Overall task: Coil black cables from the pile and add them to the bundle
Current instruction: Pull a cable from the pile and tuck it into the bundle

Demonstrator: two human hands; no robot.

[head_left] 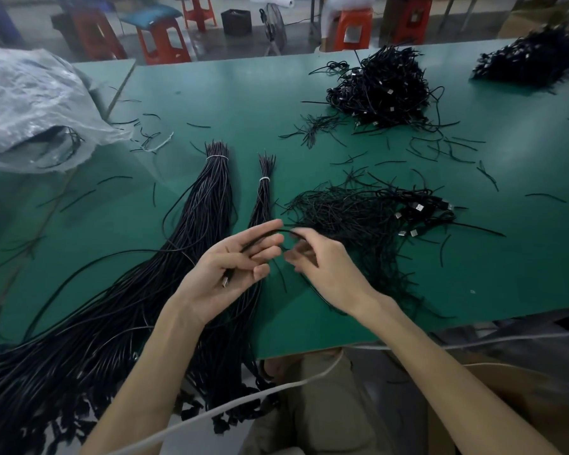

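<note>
Probably the main danger here is a tangle. The thin black cable [263,234] arcs between the two hands, and its far part seems to go down under the right hand [322,262] toward the loose tangled pile of black cables [358,218]. If it is pulled quickly, it may drag its neighbours off the pile or close into a knot.

A second risk is the small metal plug [225,281] at the cable's end. It lies in the left hand [230,267] and looks only lightly held, so it could slip out when the first loop is wound, and the coil would fall open.

Also, the long thick bundle of black cables tied with a white band [211,198] lies just under the left hand, so a loose strand could be caught in the coil.

The left hand is palm up and half open. The long fingers are nearly straight and the little finger is bent. The cable crosses the palm and passes out between the fingers. The right hand has curled fingers; thumb and first finger appear to pinch the cable at the top of its arc, though this part is a little blurred.

The cable is held above the near part of the flat green table [250,93], between the bundle on the left and the pile on the right.
</note>
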